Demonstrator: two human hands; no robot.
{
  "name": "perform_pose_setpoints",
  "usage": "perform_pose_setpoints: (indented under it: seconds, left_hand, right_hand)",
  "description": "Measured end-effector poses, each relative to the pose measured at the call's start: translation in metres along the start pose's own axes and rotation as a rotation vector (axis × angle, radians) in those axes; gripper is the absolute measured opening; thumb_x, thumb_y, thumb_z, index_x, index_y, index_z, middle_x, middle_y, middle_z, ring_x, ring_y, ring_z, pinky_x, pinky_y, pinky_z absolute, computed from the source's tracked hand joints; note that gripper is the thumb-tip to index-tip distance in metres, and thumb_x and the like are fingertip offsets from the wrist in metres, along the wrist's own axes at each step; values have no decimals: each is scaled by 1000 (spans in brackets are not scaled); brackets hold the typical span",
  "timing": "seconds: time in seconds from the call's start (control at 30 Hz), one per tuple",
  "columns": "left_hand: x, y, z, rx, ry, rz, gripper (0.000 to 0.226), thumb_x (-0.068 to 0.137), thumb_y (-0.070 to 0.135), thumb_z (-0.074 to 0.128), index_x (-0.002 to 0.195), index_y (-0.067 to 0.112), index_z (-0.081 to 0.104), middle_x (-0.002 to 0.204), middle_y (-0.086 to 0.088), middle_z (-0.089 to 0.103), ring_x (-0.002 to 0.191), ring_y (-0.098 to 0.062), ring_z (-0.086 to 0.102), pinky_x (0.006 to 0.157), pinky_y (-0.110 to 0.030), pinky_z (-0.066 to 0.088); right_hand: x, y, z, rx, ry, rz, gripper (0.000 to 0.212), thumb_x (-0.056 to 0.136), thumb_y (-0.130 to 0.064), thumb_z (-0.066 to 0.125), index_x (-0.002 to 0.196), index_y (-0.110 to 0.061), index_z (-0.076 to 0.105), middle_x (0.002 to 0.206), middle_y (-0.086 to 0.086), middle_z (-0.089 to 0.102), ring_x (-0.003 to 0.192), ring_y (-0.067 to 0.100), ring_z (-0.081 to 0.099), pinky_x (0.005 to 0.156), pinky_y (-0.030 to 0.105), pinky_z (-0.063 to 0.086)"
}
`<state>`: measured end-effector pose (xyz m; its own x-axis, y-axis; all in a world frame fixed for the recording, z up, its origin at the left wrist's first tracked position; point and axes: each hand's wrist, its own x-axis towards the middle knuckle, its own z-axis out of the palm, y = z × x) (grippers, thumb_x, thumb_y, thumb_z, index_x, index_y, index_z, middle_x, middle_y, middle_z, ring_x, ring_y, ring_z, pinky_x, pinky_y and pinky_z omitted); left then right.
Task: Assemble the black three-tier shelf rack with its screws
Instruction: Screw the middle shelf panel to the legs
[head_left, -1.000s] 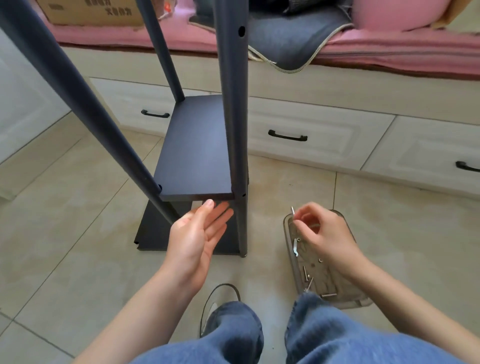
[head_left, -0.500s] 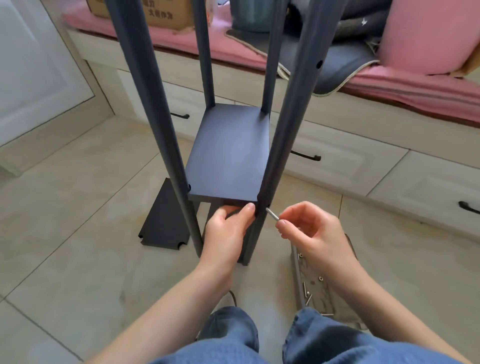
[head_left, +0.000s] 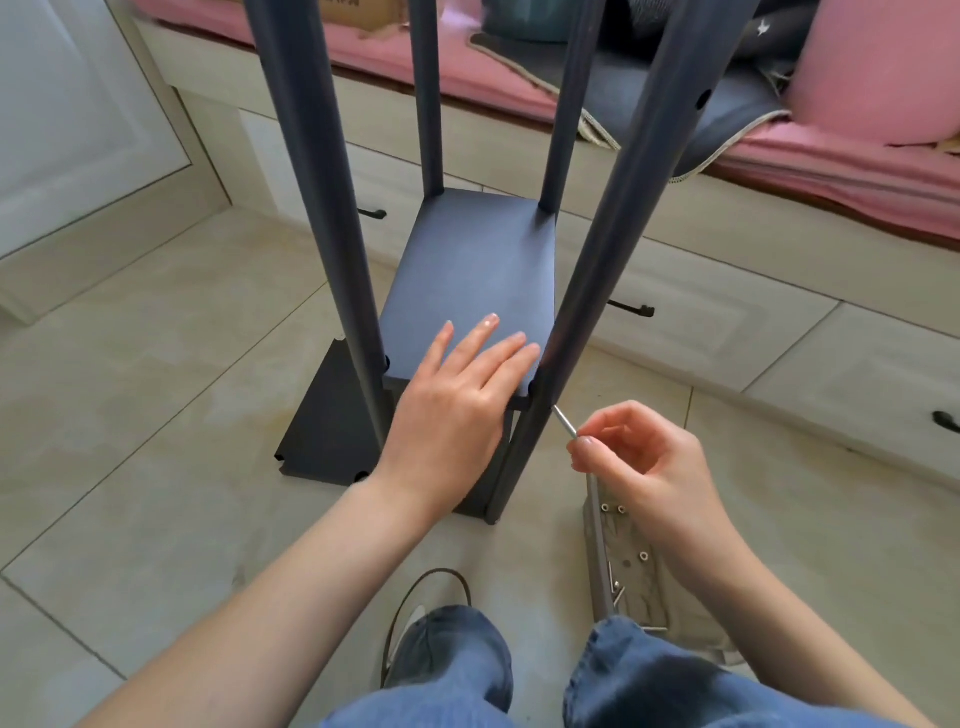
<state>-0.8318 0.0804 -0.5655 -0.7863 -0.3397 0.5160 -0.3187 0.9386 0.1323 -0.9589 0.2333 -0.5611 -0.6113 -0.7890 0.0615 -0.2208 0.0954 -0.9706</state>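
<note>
The black rack stands on the tiled floor with several upright posts; its shelf board sits between them. My left hand lies flat with straight fingers on the shelf's near edge. My right hand pinches a thin silver screw, whose tip meets the near right post just below the shelf corner. The near left post rises beside the shelf's left corner.
A clear tray with several loose screws and nuts lies on the floor under my right wrist. Another black board lies flat behind the rack. White drawers with black handles and a pink-cushioned bench run along the back. My jeans-clad knees fill the bottom.
My left hand moved from gripping the shelf's front edge to lying flat on top of it. The right hand keeps the screw at the right post. The view came closer.
</note>
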Motion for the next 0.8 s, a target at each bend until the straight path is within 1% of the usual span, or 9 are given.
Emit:
perform_pose_setpoints:
  seconds: [0.07, 0.13, 0.23, 0.3, 0.4, 0.53, 0.67, 0.8]
  left_hand:
    - [4, -5, 4, 43, -44, 6, 55, 80, -8, 75, 133, 5, 65, 137, -10, 65, 135, -36, 54, 114, -59, 36]
    - [4, -10, 10, 71, -17, 34, 52, 82, -6, 76, 131, 6, 67, 137, -9, 65, 132, -34, 57, 113, -58, 39]
    - [2, -13, 16, 80, 74, 77, 46, 84, -4, 77, 128, 8, 70, 134, -9, 67, 127, -34, 62, 106, -54, 49]
    - [0, -14, 19, 93, 137, 106, 43, 84, -4, 77, 125, 9, 72, 131, -8, 69, 123, -34, 64, 101, -51, 53]
    - [-2, -16, 23, 126, 230, 138, 39, 85, -4, 75, 120, 12, 76, 126, -5, 72, 118, -33, 67, 96, -49, 57]
    - [0, -17, 29, 128, 313, 141, 32, 83, -2, 78, 112, 12, 79, 120, -4, 74, 111, -34, 71, 89, -47, 60]
    - [1, -18, 32, 115, 337, 145, 28, 84, 2, 80, 110, 12, 80, 118, -5, 75, 110, -34, 71, 88, -47, 60]
    - [2, -19, 34, 108, 344, 141, 24, 86, 6, 79, 110, 11, 80, 117, -5, 75, 110, -34, 71, 88, -48, 61]
  right_hand:
    - [3, 1, -1, 24, -7, -4, 22, 88, -3, 71, 83, -24, 69, 81, 6, 72, 77, 21, 71, 76, 32, 57]
    - [5, 3, -2, 34, -29, -12, 22, 88, -2, 70, 83, -23, 69, 83, 8, 72, 78, 22, 71, 76, 33, 57]
    - [5, 8, -3, 29, -56, -5, 19, 89, -4, 70, 85, -23, 70, 85, 8, 72, 81, 23, 71, 78, 32, 59]
    - [4, 12, -2, 49, -42, 13, 17, 90, -4, 69, 85, -20, 70, 85, 7, 73, 81, 22, 72, 77, 30, 58]
    - [5, 15, 0, 111, -9, 22, 14, 91, -4, 68, 87, -18, 70, 84, 7, 74, 79, 21, 72, 75, 24, 56]
    - [5, 14, 2, 108, -11, 14, 9, 91, -5, 68, 90, -13, 70, 85, 8, 73, 80, 21, 72, 77, 26, 58]
    - [5, 15, 1, 110, 18, 38, 9, 92, -3, 65, 92, -11, 69, 86, 6, 74, 81, 20, 73, 80, 29, 59]
    - [2, 16, 2, 57, 19, 10, 9, 90, -5, 68, 91, -14, 70, 85, 2, 74, 82, 18, 73, 77, 24, 58]
